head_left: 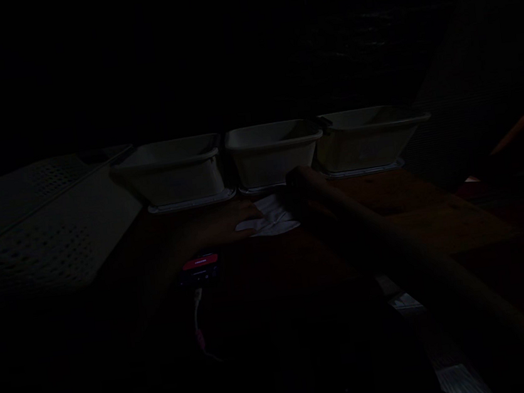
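The scene is very dark. A white, folded piece of cloth (273, 214) lies on the wooden table between my hands. My left hand (231, 220) rests at its left side, thumb and fingers apart and touching the cloth. At the cloth's right edge, my right hand (306, 184) is curled, knuckles up, and its fingertips are lost in shadow. Whether it pinches the cloth or something else I cannot make out. Nearer to me than the left hand lies a phone (200, 270) with a lit red and dark screen and a white cable (196, 317) plugged in.
Three pale tubs stand in a row behind the cloth: a left tub (175, 178), a middle tub (274, 157) and a right tub (369, 143). A perforated pale basket (57, 226) is at the left. Another person's arm (515, 133) shows at the far right of the wooden table (415, 210).
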Motion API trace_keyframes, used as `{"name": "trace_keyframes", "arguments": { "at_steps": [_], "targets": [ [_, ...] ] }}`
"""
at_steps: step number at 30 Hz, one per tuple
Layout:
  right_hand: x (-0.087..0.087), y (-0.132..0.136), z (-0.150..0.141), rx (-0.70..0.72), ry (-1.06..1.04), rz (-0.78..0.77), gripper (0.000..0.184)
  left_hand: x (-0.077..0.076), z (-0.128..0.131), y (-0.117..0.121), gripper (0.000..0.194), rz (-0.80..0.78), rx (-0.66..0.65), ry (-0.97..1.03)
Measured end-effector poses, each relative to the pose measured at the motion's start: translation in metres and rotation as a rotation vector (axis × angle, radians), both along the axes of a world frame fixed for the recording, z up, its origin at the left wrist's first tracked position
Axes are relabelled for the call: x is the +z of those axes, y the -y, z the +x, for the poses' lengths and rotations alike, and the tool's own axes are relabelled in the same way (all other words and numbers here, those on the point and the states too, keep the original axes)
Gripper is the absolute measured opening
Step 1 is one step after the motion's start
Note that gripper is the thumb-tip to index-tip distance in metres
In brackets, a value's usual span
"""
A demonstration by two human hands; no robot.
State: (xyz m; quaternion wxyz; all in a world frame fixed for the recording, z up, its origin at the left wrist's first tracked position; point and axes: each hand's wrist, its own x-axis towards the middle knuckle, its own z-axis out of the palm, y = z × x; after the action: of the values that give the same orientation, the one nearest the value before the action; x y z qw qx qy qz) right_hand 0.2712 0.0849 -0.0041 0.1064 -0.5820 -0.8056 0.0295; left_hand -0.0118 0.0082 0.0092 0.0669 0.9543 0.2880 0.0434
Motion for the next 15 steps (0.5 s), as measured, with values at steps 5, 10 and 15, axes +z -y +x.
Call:
{"name": "trace_keyframes", "arguments": {
  "at_steps": [5,10,15],
  "targets": [
    [-0.005,-0.004,0.005,-0.014,-0.064,-0.007,0.025,-0.003,-0.003,-0.002,0.041,0.007,0.008,-0.007],
    [-0.005,-0.005,0.009,-0.006,-0.106,-0.019,0.025,-0.005,-0.004,-0.004,0.042,-0.002,0.016,-0.002],
    [-0.005,-0.007,0.012,-0.042,-0.115,-0.082,0.026,-0.005,-0.003,-0.003,0.041,0.000,0.026,0.000]
  ]
}}
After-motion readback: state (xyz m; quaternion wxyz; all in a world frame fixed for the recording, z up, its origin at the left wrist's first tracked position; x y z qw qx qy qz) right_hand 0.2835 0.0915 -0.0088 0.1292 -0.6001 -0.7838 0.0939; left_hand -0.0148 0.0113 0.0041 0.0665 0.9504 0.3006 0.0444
